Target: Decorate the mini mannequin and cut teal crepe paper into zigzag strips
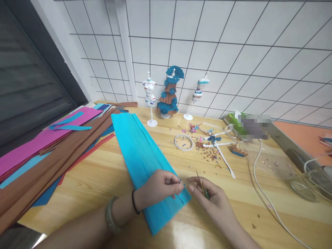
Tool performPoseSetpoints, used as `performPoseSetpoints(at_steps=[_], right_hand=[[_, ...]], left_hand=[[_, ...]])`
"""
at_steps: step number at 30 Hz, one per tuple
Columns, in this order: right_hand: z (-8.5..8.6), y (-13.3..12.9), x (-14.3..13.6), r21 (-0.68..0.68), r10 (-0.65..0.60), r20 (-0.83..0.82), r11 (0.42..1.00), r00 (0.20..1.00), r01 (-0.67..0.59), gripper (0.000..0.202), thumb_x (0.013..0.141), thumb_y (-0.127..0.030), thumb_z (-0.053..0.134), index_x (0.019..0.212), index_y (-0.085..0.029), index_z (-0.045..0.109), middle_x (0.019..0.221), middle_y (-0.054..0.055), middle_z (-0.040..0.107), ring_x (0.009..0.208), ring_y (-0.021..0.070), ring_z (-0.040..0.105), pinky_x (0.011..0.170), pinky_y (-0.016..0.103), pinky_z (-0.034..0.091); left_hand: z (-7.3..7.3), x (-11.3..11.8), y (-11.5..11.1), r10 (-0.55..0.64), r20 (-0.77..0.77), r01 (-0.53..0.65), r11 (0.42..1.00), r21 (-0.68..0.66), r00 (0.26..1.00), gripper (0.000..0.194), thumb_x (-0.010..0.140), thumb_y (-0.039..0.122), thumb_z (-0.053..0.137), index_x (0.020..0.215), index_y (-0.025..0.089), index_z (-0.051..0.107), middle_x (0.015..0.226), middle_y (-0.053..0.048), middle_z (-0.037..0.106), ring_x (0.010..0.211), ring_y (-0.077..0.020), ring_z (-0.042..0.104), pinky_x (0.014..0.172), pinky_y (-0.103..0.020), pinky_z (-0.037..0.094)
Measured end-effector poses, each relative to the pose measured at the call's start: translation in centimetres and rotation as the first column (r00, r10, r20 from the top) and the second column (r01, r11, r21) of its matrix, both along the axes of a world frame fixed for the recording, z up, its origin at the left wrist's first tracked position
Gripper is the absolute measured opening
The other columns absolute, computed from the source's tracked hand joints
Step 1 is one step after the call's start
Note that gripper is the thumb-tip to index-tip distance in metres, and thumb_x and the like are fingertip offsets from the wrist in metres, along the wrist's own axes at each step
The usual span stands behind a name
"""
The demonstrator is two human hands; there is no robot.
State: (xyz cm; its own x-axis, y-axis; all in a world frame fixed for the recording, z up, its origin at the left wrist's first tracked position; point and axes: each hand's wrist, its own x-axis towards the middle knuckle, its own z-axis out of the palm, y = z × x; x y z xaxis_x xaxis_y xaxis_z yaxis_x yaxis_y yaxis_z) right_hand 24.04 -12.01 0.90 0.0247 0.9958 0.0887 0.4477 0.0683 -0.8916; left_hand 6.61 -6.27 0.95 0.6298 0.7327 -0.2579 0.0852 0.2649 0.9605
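Observation:
A long folded sheet of bright blue crepe paper [140, 148] lies slantwise on the wooden table. Over its near end, my left hand [166, 185] pinches a small dark blue piece between thumb and fingers; the piece is too small to name. Just right of the paper, my right hand [210, 195] has its fingers curled round a thin pointed tool with a green part [204, 192], perhaps small scissors. The fingertips of both hands are close together but apart.
Folded brown paper [77, 138] and pink paper [67, 122] lie left. At the wall stand two white dress forms [149, 90] and a blue-and-brown paper dress [169, 95]. A tape roll [183, 142], scraps [211, 154], and a white cable [255, 183] are right.

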Motion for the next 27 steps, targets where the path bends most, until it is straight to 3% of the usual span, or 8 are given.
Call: performPoseSetpoints(at_steps=[4, 7, 11, 13, 17, 23, 27], right_hand=[[0.37, -0.06, -0.53, -0.028, 0.125, -0.037, 0.992, 0.992, -0.126, 0.022, 0.084, -0.036, 0.054, 0.076, -0.019, 0.067, 0.07, 0.001, 0.067, 0.073, 0.0182, 0.064, 0.065, 0.025, 0.051], [0.45, 0.02, -0.45, -0.005, 0.134, -0.019, 0.991, 0.991, -0.134, 0.025, 0.086, -0.034, 0.051, 0.071, -0.019, 0.064, 0.069, 0.002, 0.065, 0.069, 0.017, 0.061, 0.064, 0.025, 0.049], [0.56, -0.03, -0.39, 0.063, 0.121, -0.005, 0.991, 0.993, -0.12, 0.02, 0.086, -0.032, 0.051, 0.079, -0.02, 0.065, 0.071, 0.001, 0.063, 0.069, 0.0154, 0.06, 0.063, 0.024, 0.048], [0.42, -0.17, -0.5, 0.12, 0.111, 0.018, 0.986, 0.994, -0.113, 0.015, 0.084, -0.031, 0.055, 0.083, -0.02, 0.065, 0.07, 0.001, 0.061, 0.066, 0.0148, 0.059, 0.061, 0.023, 0.047], [0.07, -0.29, -0.5, 0.221, 0.095, 0.101, 0.969, 0.99, -0.115, 0.021, 0.084, -0.029, 0.054, 0.066, -0.02, 0.058, 0.061, 0.0, 0.053, 0.057, 0.0134, 0.052, 0.053, 0.023, 0.043], [0.6, 0.21, 0.2, 0.146, -0.001, 0.079, 0.989, 0.997, -0.01, 0.029, 0.087, -0.037, 0.049, 0.063, -0.02, 0.052, 0.06, 0.0, 0.052, 0.058, 0.0142, 0.052, 0.054, 0.024, 0.043], [0.66, 0.07, -0.37, 0.116, 0.111, 0.054, 0.986, 0.992, -0.116, 0.023, 0.086, -0.036, 0.051, 0.072, -0.02, 0.059, 0.066, 0.001, 0.056, 0.064, 0.0151, 0.055, 0.058, 0.024, 0.045]], left_hand=[[0.2, 0.19, -0.33, 0.018, -0.058, -0.017, 0.999, 0.034, 0.998, 0.026, 0.067, 0.038, 0.067, 0.065, 0.012, 0.062, 0.058, 0.0, 0.057, 0.054, -0.0095, 0.051, 0.054, -0.021, 0.039], [0.07, 0.21, -0.18, 0.009, -0.044, -0.007, 0.999, 0.043, 0.999, 0.029, 0.069, 0.041, 0.065, 0.064, 0.012, 0.063, 0.057, 0.0, 0.057, 0.054, -0.0101, 0.051, 0.055, -0.022, 0.041], [-0.13, 0.26, -0.14, -0.023, -0.018, 0.024, 0.998, 0.051, 1.0, 0.031, 0.073, 0.042, 0.06, 0.065, 0.013, 0.064, 0.06, -0.001, 0.059, 0.055, -0.0103, 0.052, 0.057, -0.022, 0.043], [-0.21, 0.33, -0.41, -0.05, -0.072, 0.058, 0.992, 0.112, 0.996, 0.027, 0.075, 0.038, 0.057, 0.066, 0.013, 0.065, 0.058, 0.0, 0.056, 0.055, -0.0102, 0.05, 0.054, -0.021, 0.04], [-0.29, 0.46, -0.98, -0.059, -0.152, 0.101, 0.953, 0.287, 0.987, 0.019, 0.075, 0.024, 0.053, 0.067, 0.014, 0.068, 0.059, 0.002, 0.054, 0.058, -0.0103, 0.047, 0.053, -0.02, 0.034], [-0.32, 0.38, -0.72, -0.043, -0.109, 0.067, 0.972, 0.223, 0.993, 0.02, 0.075, 0.028, 0.055, 0.067, 0.014, 0.067, 0.06, 0.001, 0.057, 0.058, -0.011, 0.048, 0.053, -0.021, 0.035], [-0.31, 0.48, -0.7, -0.043, -0.115, 0.069, 0.969, 0.236, 0.992, 0.021, 0.075, 0.029, 0.056, 0.068, 0.015, 0.069, 0.06, 0.0, 0.06, 0.059, -0.012, 0.051, 0.053, -0.021, 0.036]])
